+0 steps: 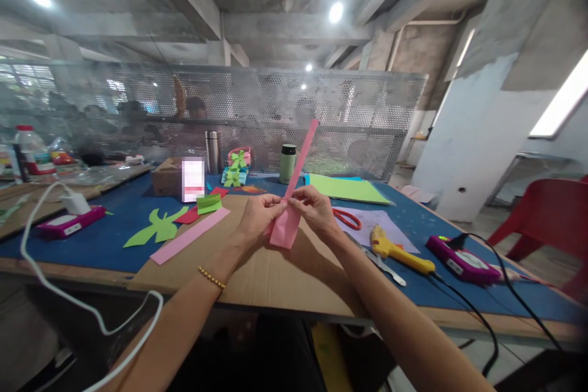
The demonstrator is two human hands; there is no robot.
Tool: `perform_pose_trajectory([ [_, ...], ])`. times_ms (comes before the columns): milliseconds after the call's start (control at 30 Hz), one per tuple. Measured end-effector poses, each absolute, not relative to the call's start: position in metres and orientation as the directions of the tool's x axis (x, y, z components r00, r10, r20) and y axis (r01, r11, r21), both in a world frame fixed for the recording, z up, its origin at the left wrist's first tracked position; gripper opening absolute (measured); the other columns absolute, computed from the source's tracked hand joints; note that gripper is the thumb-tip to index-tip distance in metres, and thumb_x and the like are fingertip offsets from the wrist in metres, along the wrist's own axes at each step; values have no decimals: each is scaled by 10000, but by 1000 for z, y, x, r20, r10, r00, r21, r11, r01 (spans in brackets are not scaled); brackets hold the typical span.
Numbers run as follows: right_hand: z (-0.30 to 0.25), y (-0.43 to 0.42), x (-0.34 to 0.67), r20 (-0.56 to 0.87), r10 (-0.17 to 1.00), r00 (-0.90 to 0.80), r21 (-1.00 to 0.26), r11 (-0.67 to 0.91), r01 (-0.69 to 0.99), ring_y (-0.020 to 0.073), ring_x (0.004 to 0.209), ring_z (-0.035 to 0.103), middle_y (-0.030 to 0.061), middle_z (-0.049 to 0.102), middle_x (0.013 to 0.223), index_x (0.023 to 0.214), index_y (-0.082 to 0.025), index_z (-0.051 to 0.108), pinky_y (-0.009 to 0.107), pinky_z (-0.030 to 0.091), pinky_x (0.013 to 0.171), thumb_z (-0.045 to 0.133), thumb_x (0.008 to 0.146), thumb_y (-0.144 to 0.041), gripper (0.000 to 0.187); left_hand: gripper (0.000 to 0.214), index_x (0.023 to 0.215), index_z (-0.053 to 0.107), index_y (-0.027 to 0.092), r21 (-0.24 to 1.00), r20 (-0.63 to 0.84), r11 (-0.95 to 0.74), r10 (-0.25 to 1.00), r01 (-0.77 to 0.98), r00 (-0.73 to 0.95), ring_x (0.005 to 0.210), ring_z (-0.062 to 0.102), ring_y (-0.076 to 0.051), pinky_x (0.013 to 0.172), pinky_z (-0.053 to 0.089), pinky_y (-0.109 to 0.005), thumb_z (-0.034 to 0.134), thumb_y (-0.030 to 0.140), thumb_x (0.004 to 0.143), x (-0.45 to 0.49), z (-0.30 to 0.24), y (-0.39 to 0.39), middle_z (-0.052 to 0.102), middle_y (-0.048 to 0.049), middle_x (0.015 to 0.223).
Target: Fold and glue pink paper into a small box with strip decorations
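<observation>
Between my hands is a piece of pink paper, a wide folded part below and a long narrow strip slanting up to the right. My left hand pinches it at the left edge, where wide part and strip meet. Thumb and fingers of my right hand are closed on the same spot from the right. Both hands are just above a brown cardboard sheet. A flat pink strip lies to the left, near a green paper bow shape and a folded green piece.
On the right are red-handled scissors, a yellow glue gun with a cord, and a purple power strip. Behind stand a green bottle, a steel flask and a cardboard box. A white cable loops at left.
</observation>
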State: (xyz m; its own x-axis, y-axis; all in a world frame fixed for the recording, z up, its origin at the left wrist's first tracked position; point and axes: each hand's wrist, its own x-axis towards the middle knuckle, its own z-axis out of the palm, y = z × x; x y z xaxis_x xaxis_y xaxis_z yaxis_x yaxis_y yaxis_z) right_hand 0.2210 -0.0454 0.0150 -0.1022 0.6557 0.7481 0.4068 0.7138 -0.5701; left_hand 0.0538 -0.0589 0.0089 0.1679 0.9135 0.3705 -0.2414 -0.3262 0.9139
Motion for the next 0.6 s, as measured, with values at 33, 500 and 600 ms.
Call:
perform_pose_trajectory([
  [33, 16, -47, 220, 751, 652, -103, -565, 715, 411, 177, 749, 596, 36, 650, 813, 786, -212, 676, 303, 474, 660, 672, 801, -363, 152, 341, 766, 736, 120, 912, 377, -335, 911, -236, 166, 578, 568, -112, 571, 432, -229, 849, 405, 615, 53, 9, -58, 687, -33, 653],
  [500, 16, -55, 216, 889, 405, -212, -267, 837, 478, 213, 887, 596, 52, 653, 907, 851, -244, 716, 372, 469, 800, 654, 870, -246, 65, 358, 679, 716, 117, 921, 376, -358, 919, -152, 116, 559, 522, -111, 530, 406, -226, 830, 447, 599, 48, 14, -59, 648, -20, 607],
  [600, 16, -57, 217, 889, 355, -288, -136, 807, 575, 215, 880, 582, 50, 661, 908, 858, -263, 738, 393, 444, 814, 641, 888, -219, 110, 327, 679, 722, 118, 925, 365, -348, 926, -151, 98, 561, 521, -111, 529, 404, -224, 825, 417, 594, 48, 16, -59, 650, -21, 613],
])
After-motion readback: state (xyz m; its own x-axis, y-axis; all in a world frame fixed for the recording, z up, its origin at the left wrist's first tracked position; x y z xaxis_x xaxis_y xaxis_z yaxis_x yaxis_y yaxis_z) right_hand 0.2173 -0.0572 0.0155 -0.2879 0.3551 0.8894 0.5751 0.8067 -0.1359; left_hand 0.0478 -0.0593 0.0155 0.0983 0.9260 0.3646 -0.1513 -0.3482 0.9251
